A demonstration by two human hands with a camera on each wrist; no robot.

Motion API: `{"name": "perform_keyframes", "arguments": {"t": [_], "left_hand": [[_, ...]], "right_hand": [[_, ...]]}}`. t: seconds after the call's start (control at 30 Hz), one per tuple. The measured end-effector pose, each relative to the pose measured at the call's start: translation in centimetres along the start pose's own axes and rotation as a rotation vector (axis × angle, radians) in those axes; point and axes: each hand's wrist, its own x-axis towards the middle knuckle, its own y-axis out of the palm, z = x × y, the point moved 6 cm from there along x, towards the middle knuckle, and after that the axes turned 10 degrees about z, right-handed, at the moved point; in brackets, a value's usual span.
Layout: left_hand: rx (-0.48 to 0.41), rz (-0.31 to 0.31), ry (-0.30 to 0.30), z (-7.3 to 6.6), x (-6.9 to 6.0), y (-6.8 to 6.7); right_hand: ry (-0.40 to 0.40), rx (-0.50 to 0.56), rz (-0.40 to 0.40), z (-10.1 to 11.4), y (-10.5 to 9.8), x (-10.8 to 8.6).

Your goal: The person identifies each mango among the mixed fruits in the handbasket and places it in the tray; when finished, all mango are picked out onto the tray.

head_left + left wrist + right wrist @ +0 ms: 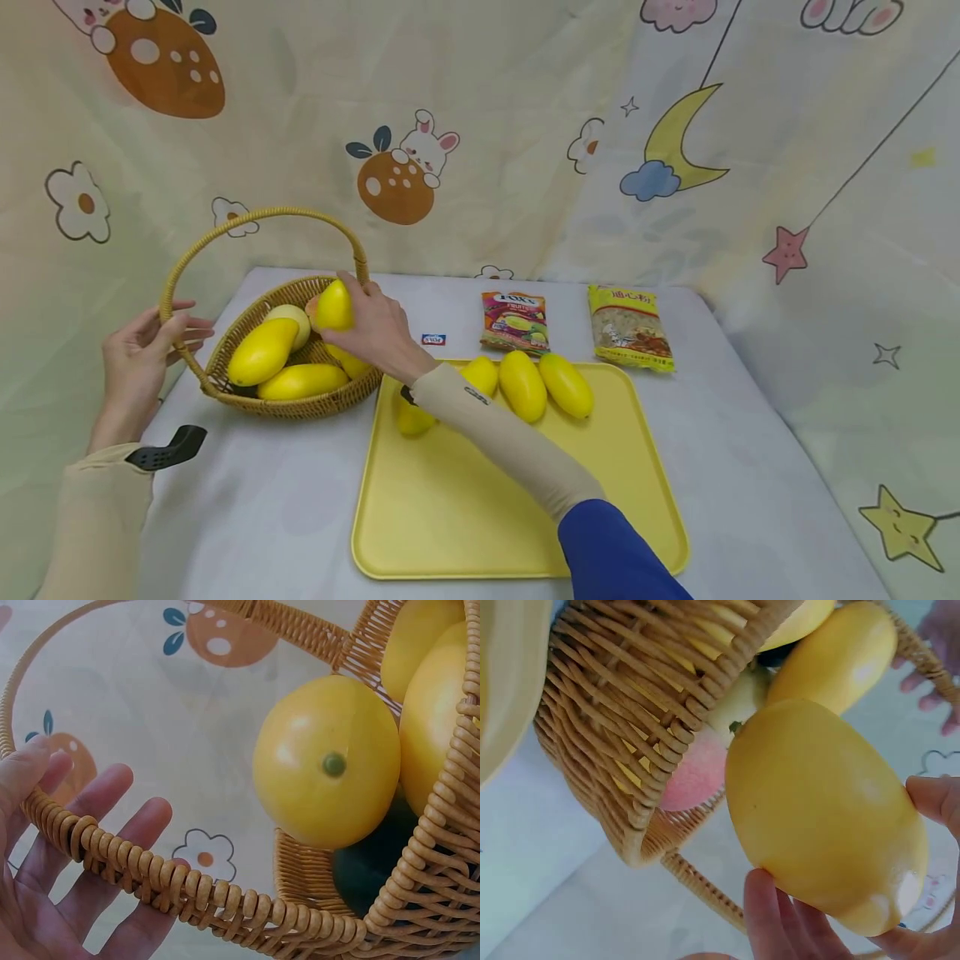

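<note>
A wicker basket (300, 408) with a tall arched handle (266, 212) stands at the left of the table. My left hand (138, 358) holds the handle near its left base, thumb in front and fairly straight fingers behind. Over the basket's right side, my right hand (378, 325) grips a yellow mango (817, 817) between thumb and fingers. Inside the basket lie several yellow mangoes (264, 352), a pale round fruit (288, 321) and a pink peach (697, 772). A dark green item (375, 862) shows partly beneath a mango in the left wrist view.
A yellow tray (465, 500) lies right of the basket, with several mangoes (522, 386) along its far side; my right forearm crosses above it. Behind it are a candy bag (514, 322), a small wrapped candy (433, 339) and a yellow food packet (632, 327). Patterned cloth hangs behind.
</note>
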Motion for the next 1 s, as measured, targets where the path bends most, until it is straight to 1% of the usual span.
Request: {"name": "perform_keyframes", "arguments": {"t": [0.1,0.23,0.33,0.5,0.6,0.7,0.83,1.0], "left_hand": [[-0.015,0.005,-0.001,0.1,0.0,0.0],[-0.016,0.011,-0.013,0.2,0.1,0.2],[-0.012,0.010,-0.016,0.2,0.0,0.3],[0.009,-0.005,0.006,-0.1,-0.3,0.0],[0.030,-0.013,0.013,-0.3,-0.3,0.0],[0.026,-0.009,0.007,-0.3,-0.3,0.0],[0.013,-0.003,0.005,-0.1,-0.4,0.1],[0.022,-0.011,0.007,-0.2,-0.3,0.2]], "right_hand": [[-0.005,0.024,0.013,-0.4,-0.4,-1.5],[-0.021,0.026,0.034,-1.0,-0.6,-3.8],[-0.022,0.013,0.077,-1.4,-0.3,-5.6],[-0.004,-0.021,0.165,-1.9,0.4,-8.1],[0.014,-0.031,0.197,-2.3,0.7,-9.2],[0.028,-0.034,0.229,-2.7,1.2,-10.3],[0.051,-0.019,0.294,-3.3,2.3,-11.9],[0.075,0.003,0.364,-3.9,3.8,-13.6]]}}
